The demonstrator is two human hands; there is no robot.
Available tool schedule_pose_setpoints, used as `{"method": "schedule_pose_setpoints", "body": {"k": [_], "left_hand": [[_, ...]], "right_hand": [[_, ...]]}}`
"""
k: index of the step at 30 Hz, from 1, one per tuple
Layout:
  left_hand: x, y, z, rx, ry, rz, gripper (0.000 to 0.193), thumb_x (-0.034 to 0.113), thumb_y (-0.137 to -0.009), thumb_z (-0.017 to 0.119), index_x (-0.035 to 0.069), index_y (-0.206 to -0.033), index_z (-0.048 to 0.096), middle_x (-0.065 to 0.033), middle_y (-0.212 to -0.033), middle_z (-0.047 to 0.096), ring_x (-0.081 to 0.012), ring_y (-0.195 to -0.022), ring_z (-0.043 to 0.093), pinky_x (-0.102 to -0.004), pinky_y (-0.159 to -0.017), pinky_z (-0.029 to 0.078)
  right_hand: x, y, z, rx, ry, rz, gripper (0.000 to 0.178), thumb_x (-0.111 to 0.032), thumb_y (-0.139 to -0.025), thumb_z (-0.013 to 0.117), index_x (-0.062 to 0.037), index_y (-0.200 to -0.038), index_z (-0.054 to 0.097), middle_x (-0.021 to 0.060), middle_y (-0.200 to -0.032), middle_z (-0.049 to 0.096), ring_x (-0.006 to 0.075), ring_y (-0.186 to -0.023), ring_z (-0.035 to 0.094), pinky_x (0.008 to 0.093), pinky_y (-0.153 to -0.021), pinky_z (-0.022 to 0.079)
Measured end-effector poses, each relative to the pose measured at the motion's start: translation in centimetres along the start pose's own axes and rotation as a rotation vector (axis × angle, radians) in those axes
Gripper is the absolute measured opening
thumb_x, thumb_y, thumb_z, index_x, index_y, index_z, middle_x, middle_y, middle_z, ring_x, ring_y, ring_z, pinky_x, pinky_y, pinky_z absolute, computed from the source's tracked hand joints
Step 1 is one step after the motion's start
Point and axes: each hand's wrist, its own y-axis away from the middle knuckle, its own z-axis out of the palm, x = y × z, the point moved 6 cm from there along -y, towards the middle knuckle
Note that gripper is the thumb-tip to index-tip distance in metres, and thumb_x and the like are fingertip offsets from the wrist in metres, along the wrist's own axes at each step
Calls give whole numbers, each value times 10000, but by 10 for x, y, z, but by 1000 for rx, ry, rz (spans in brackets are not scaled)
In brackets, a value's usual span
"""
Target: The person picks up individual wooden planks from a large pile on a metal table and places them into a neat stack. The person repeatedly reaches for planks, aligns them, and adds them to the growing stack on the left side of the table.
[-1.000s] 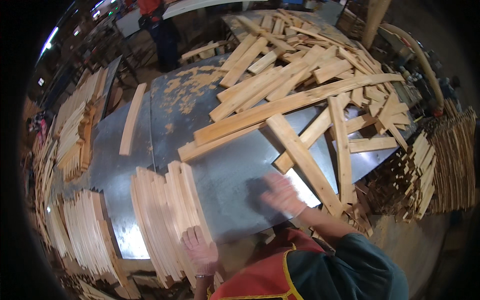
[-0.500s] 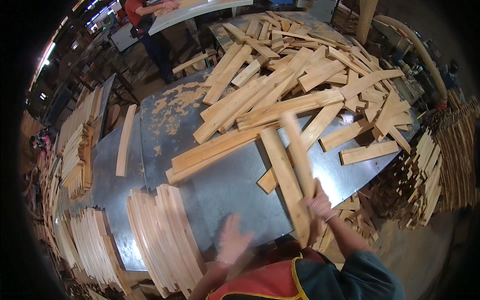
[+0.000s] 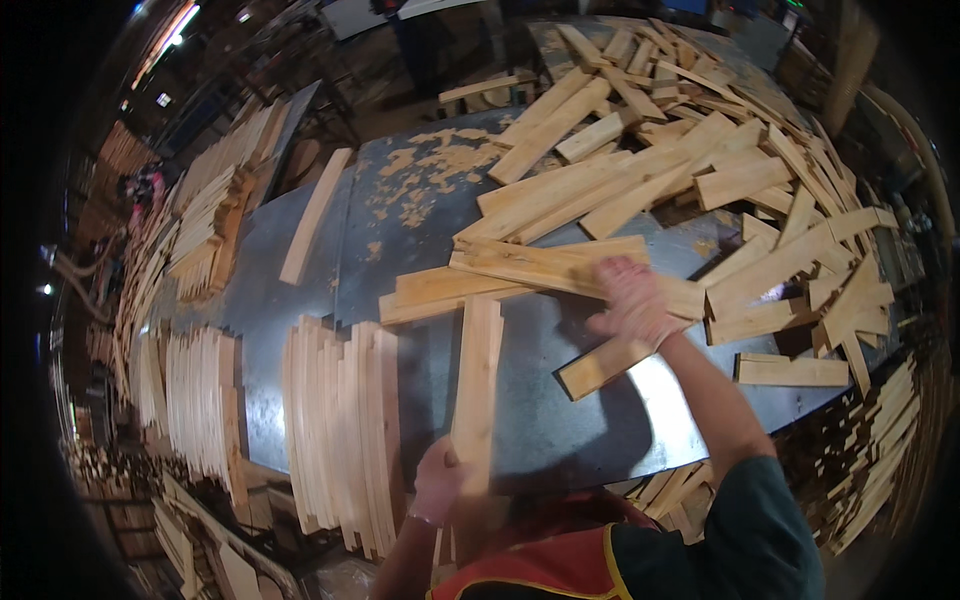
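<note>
My left hand [image 3: 438, 484] is closed around the lower part of a pale wooden board [image 3: 478, 375], which points away from me over the near edge of the metal table. A second edge shows along that board's right side, so two may lie together. My right hand [image 3: 635, 303] reaches over the near side of the board pile, fingers stretched and thumb apart. It lies on a long light board [image 3: 545, 264]. Below its wrist a shorter board [image 3: 607, 366] slants on the table, partly covered by the hand. The right fingertips are slightly blurred.
A heap of loose boards [image 3: 690, 150] covers the far right of the metal table [image 3: 540, 420]. Rows of boards on edge [image 3: 340, 430] stand left of my left hand, with another row [image 3: 200, 400] beyond. Wood shavings [image 3: 430, 170] and a single board [image 3: 315, 215] lie farther back.
The view has swung left. My left hand, empty before, now grips a board. My right hand has let go of the board it held near the table edge and moved forward onto the pile.
</note>
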Motion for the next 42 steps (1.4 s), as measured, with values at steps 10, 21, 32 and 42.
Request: {"method": "schedule_pose_setpoints", "body": {"k": [10,21,32,42], "left_hand": [[-60,54,-50,606,-961,52,820,331,-858,754,19,-1549,441,-225,-1503,503,-435,-1369,498,-574,-1133,420],[-27,75,-39,398,-730,314,896,439,-925,734,17,-1622,360,-219,-1661,393,-371,-1530,383,-516,-1243,321],[21,66,50,-115,-438,480,854,382,-855,791,-12,-1539,464,-298,-1533,494,-470,-1402,490,-512,-1163,422],[146,43,161,-63,-419,950,860,325,-724,867,-32,-1436,542,-268,-1414,576,-487,-1308,537,-559,-1101,457]], "right_hand": [[-45,82,63,-449,-806,425,1021,-457,-842,832,-57,-1640,338,252,-1369,647,405,-1244,650,458,-1057,540],[-199,223,103,-441,-2135,830,610,-86,-882,735,-43,-1461,547,131,-1211,710,292,-1061,724,441,-938,617],[-88,295,35,377,-1571,912,878,-128,-887,691,-113,-1676,305,125,-1221,662,237,-1067,643,377,-931,556],[155,616,-36,364,43,1473,248,-176,-1003,609,-89,-1220,690,99,-1020,716,270,-962,663,466,-913,522]]}}
